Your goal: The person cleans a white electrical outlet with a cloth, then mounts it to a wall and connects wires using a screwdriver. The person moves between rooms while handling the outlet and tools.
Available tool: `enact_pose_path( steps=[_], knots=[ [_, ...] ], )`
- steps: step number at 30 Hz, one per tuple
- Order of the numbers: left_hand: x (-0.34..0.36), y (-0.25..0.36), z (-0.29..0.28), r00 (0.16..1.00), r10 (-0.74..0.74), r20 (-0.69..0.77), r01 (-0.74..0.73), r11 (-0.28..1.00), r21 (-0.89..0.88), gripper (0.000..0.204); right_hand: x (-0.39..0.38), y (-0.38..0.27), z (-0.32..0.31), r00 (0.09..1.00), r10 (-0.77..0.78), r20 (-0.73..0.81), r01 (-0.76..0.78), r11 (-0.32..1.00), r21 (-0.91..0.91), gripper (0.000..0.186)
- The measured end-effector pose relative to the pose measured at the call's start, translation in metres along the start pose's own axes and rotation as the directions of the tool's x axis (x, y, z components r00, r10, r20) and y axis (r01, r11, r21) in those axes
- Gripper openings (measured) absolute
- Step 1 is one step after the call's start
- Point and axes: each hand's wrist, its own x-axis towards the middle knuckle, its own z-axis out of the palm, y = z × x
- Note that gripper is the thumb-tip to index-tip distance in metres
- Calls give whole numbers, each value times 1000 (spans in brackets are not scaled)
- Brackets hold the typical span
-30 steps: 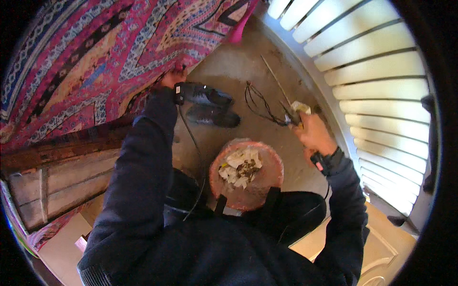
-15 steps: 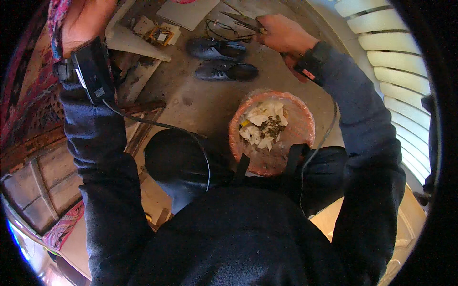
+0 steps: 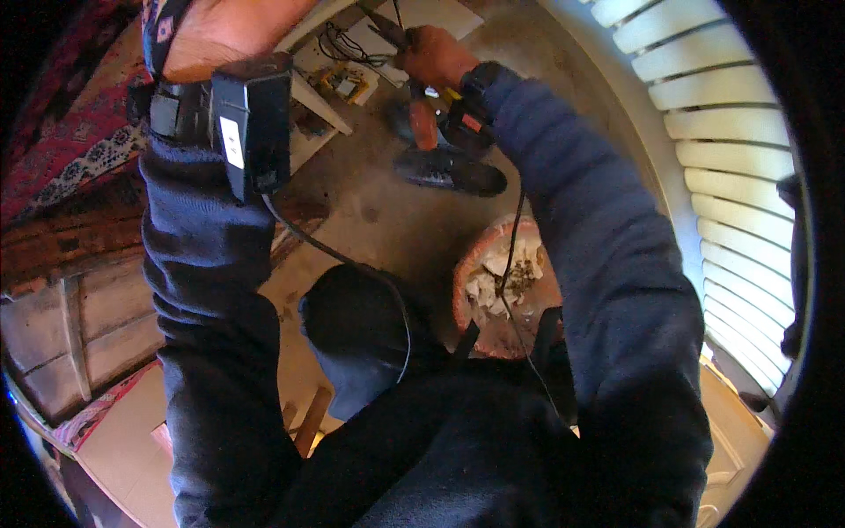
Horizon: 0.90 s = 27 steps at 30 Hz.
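My right hand [image 3: 437,60] is closed around a red-handled tool with dark pointed jaws, pliers or snips. Its jaws [image 3: 387,32] point up and left, and a red handle [image 3: 423,125] hangs below my fist. Just left of those jaws lies a loop of dark cable [image 3: 348,44]. My left hand [image 3: 238,33] is at the top left edge; its fingers are cut off, so whatever they hold is hidden. Patterned cloth [image 3: 163,35] lies against that hand's outer side. A black box with a cord [image 3: 255,123] is strapped at my left wrist.
On the floor below my right hand are dark shoes [image 3: 451,170], one partly covered. An orange-rimmed basin [image 3: 462,295] with pale scraps stands between my knees. White slats [image 3: 722,128] line the right. A wooden frame [image 3: 75,334] and patterned rug [image 3: 53,185] are left.
My right hand has moved left with the tool, and its handle now hangs lower. My left arm has shifted right in view. The view has turned, and my right sleeve covers part of the basin.
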Motion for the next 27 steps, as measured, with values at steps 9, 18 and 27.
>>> enact_pose_path(
  steps=[9,18,27],
  knots=[
    [-12,5,-17,991,94,-90,-100,993,-66,38,-55,43,28,942,293,162,-334,852,404,33],
    [-8,-3,-16,987,92,-131,-142,881,-451,48,-92,18,30,966,217,140,-257,851,458,29],
    [31,-17,-2,945,143,295,-37,941,-337,51,-145,32,67,979,113,170,-184,852,490,37]
  ],
)
